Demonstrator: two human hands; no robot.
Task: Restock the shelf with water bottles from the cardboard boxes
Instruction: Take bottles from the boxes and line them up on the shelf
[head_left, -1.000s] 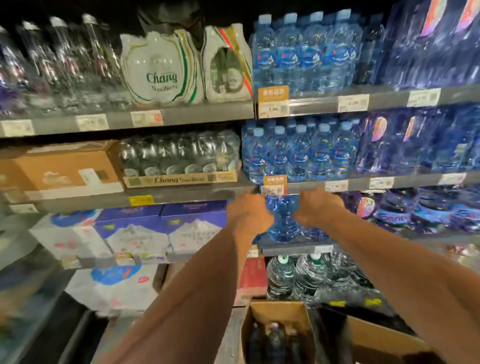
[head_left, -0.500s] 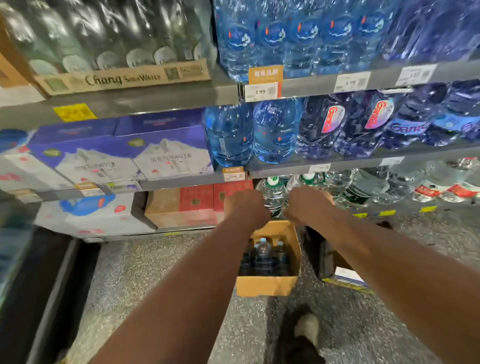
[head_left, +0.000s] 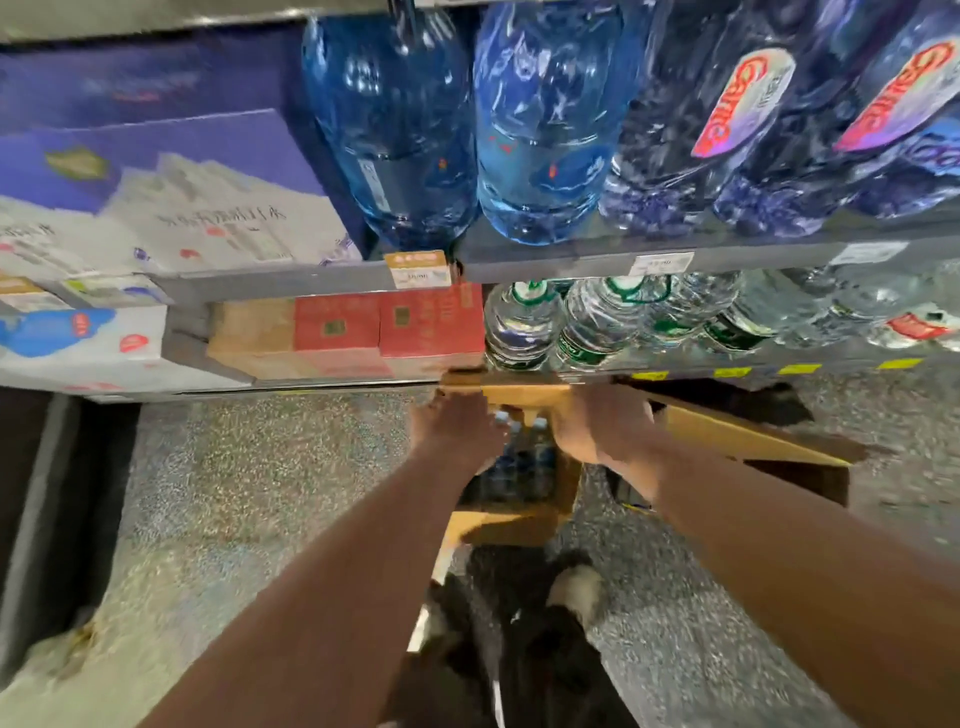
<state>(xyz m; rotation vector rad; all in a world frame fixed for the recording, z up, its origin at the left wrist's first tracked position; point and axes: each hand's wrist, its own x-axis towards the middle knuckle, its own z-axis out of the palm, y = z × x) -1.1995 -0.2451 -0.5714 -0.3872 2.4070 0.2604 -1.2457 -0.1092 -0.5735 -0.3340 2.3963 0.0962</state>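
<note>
The shelf (head_left: 571, 260) is in front of me, with big blue bottles (head_left: 395, 130) standing on it. Below it, on the floor, sits the open cardboard box (head_left: 514, 525). My left hand (head_left: 457, 431) and my right hand (head_left: 597, 426) are both at its top, close together. The small water bottles (head_left: 524, 457) stand inside the box, between my hands. My fingers are blurry, so I cannot tell if they grip anything.
</note>
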